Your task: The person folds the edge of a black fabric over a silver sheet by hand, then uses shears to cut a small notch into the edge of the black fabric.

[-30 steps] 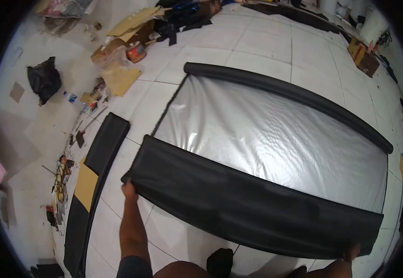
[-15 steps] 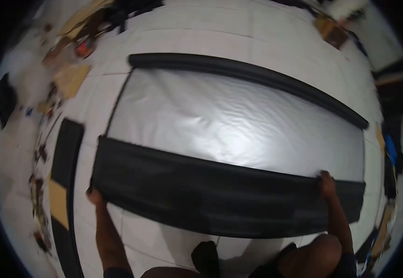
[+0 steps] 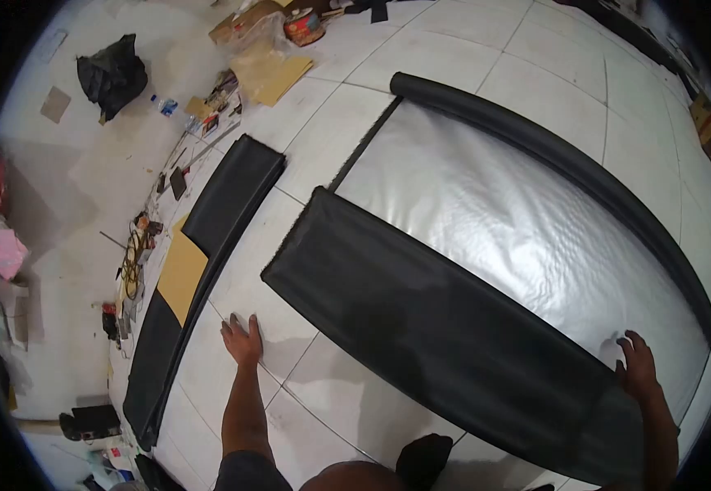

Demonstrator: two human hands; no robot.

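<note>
Left hand (image 3: 245, 344): fingers spread, holding nothing, over the tiled floor (image 3: 315, 417) between sheet and folded strip; touching the tiles or just above, can't tell. Right hand (image 3: 639, 373): fingers loosely bent, thumb apart, no grasp visible, at the upper edge of the flap near its right end; contact with the sheet unclear.

Black sheet (image 3: 421, 319) lies on the floor in front of the person, slanting down to the right. Near part is a wide matte-black flap, smooth, faint sheen, rough fuzzy left edge, near edge bowed. Beyond it, silver backing (image 3: 495, 229) faces up, shiny, with ripples and a bright glare patch. Far side is wound into a long black roll (image 3: 552, 135), curved by the lens.

Left of the sheet, well apart: folded black strip (image 3: 237, 184) with a tan piece (image 3: 182, 274) on it. Farther out, scattered clutter and a black bag (image 3: 112, 76).

Right forearm covers part of the flap's right end; flap underside hidden. Dark foot (image 3: 423, 460) cut off at the bottom; clutter at the rim too warped to sort.

One second ago both hands were on the flap's near edge; now the left is off it, the right up at the flap's upper edge. View has turned; flap and roll arrangement looks the same.
</note>
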